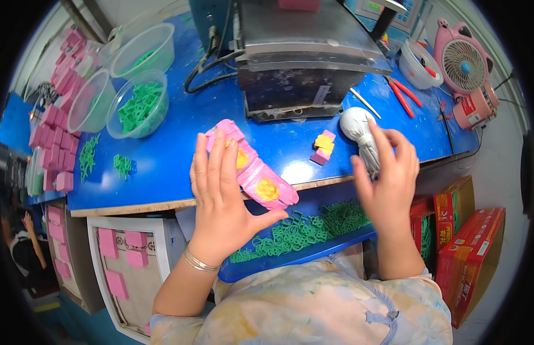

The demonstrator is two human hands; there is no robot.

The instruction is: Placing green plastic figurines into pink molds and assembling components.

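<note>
My left hand (218, 198) rests on a long pink mold (273, 181) with yellow patches in its hollows. Its fingers are stretched out along the mold's left side, and the thumb points right near the lower end. My right hand (393, 167) is over a white cloth bundle (356, 123), round at the top and tied at the neck. Thumb and index finger stand apart on either side of the bundle's tail, not wrapped round it. Between the hands lies a small pink block with a yellow band (323, 147).
Behind stands a dark metal machine (301, 86) with cables. Clear bowls (137, 123) of green pieces are at the left, beside stacked pink blocks (57, 144). Red-handled pliers (405, 98) and a pink fan (463, 60) are at the right. A blue tray (336, 244) of green pieces lies below the table edge.
</note>
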